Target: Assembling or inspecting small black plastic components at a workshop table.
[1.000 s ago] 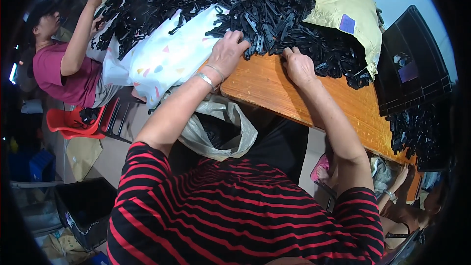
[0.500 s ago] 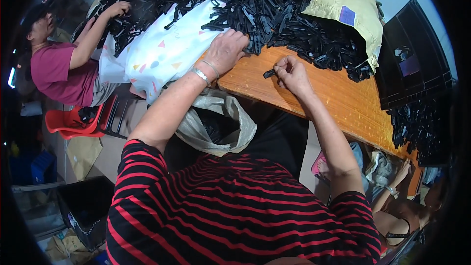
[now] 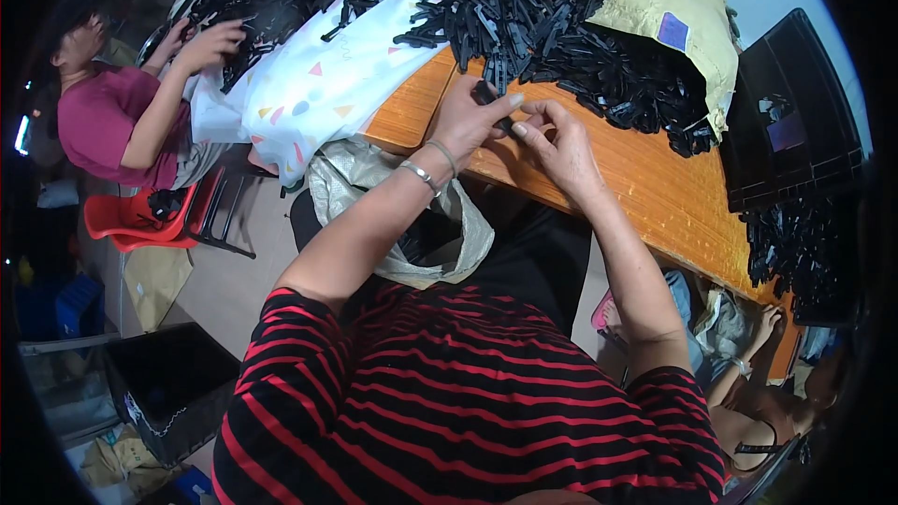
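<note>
Over the near edge of the wooden table (image 3: 636, 192), my two hands meet. My left hand (image 3: 462, 120) is closed around a narrow black plastic piece (image 3: 484, 93), its thumb laid across it and the upper end sticking out. My right hand (image 3: 569, 151) pinches with thumb and forefinger at the lower end of the black plastic, close to the left thumb. Whether the fingers hold one piece or two joined ones is hidden. Just beyond the hands lies a large heap of similar black plastic pieces (image 3: 552, 28).
A yellowish sack (image 3: 659, 0) lies over the heap's right side. Left stands a white patterned bag (image 3: 318, 84); an open woven sack (image 3: 472, 234) is below the table edge. A black crate (image 3: 795, 122) stands right. A co-worker (image 3: 108, 126) reaches into the heap at left; another person (image 3: 772, 411) sits lower right.
My left hand has left the heap's edge and come right to meet my right hand, with a black piece now in it. The co-worker's hand at left has shifted.
</note>
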### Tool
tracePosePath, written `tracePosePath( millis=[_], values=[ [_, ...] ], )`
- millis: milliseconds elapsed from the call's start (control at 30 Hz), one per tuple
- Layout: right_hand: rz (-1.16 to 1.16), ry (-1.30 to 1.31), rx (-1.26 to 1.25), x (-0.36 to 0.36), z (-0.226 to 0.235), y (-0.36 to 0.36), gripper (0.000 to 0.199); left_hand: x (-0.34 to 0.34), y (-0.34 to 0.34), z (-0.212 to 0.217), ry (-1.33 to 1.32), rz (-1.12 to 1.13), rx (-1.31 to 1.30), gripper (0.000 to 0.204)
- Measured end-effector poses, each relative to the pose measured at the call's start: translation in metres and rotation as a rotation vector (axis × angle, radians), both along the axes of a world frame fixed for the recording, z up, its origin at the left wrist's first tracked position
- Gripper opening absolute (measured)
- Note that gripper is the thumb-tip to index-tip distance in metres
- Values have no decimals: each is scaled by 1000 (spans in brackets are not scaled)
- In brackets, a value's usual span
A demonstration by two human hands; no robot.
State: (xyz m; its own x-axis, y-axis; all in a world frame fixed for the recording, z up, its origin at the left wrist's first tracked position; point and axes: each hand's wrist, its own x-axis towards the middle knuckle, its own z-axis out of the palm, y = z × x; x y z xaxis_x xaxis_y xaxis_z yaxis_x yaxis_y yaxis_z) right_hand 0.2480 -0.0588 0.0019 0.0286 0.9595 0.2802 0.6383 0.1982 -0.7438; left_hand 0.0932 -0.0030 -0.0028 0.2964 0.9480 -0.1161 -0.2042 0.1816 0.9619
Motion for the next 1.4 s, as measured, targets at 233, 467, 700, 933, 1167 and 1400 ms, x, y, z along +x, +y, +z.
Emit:
tracePosePath(
  millis=[233,467,700,933,1167,1400],
  values=[
    [45,497,-162,18,4,5,13,11,1,10,1,-127,-127,40],
    [52,539,-345,33,-14,9,14,4,7,-3,205,-172,44,17],
    [5,494,-417,31,-21,11,17,10,6,-11,362,-148,72,13],
    [-63,303,-549,29,-13,20,23,11,16,-31,496,-120,152,15],
    [-66,108,-600,37,-12,33,26,19,13,-17,870,-86,435,19],
    [70,125,-575,39,-9,6,29,-34,-15,-27,803,-181,480,22]
  ],
)
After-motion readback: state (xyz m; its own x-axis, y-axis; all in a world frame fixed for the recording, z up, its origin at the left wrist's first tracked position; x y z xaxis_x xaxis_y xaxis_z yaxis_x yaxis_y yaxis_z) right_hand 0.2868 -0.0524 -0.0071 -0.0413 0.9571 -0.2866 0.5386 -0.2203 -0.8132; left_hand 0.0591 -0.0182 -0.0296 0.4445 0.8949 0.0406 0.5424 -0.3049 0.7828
